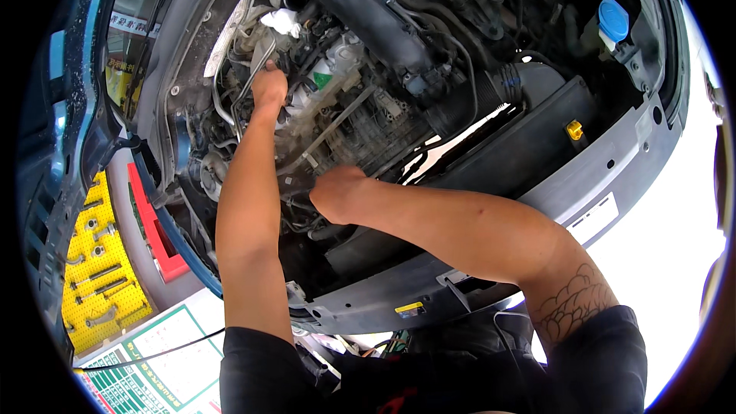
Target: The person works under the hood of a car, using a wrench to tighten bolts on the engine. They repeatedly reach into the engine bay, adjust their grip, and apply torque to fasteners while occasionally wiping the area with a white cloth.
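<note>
The car engine (383, 111) is in front of you, from the middle up toward 12 o'clock. Your left hand (270, 86) is up between 10 and 11 o'clock, in among its parts. The fingers are curled in next to a thin metal pipe (263, 58), but I cannot tell if they have hold of anything. Your right hand (339, 193) is near the middle, a bit toward 9 o'clock, bent down over the engine. Its fingers are hidden, so I cannot tell how open it is or what it has. A white lump (282, 21) is at 11 o'clock, a fat black pipe (360, 11) at 12, and a blue cap (613, 19) at 2.
</note>
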Tool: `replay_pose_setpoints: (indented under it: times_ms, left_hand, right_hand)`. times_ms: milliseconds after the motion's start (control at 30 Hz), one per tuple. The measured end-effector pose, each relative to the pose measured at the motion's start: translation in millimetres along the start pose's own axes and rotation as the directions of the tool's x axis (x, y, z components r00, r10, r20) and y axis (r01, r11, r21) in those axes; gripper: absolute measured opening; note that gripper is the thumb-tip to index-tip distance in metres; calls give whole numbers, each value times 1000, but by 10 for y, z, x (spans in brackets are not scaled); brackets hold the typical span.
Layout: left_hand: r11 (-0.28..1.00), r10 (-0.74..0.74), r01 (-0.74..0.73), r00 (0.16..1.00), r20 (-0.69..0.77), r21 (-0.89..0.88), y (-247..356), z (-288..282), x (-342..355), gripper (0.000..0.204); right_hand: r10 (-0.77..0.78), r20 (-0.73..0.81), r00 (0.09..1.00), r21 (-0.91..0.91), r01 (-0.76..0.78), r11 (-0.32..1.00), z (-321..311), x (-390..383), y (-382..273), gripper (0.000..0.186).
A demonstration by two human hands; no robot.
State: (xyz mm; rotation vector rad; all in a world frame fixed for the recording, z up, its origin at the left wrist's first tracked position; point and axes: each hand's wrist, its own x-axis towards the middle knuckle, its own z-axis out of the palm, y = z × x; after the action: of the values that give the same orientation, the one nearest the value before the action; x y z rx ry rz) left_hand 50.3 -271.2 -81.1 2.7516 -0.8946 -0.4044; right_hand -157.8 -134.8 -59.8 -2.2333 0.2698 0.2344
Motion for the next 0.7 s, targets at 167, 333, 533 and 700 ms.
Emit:
replay_pose_setpoints:
  times_ms: [167,333,533,700]
  left_hand:
    - [997,68,-69,997,21,29,-63,-22,-20,62]
    - [995,102,-102,995,19,-6,-127,-36,22,61]
    - [989,149,-149,989,-10,18,-129,-33,-20,62]
    - [980,188,-187,982,3,71,-126,-36,-32,62]
  right_hand:
    - [15,34,999,5,-15,1000,-21,-10,-29,20]
    - [24,36,999,-3,-23,1000,-2,31,-23,20]
    - [21,26,999,-11,-21,1000,-14,-3,-23,21]
    - [19,41,999,-39,-17,999,56,-2,-15,21]
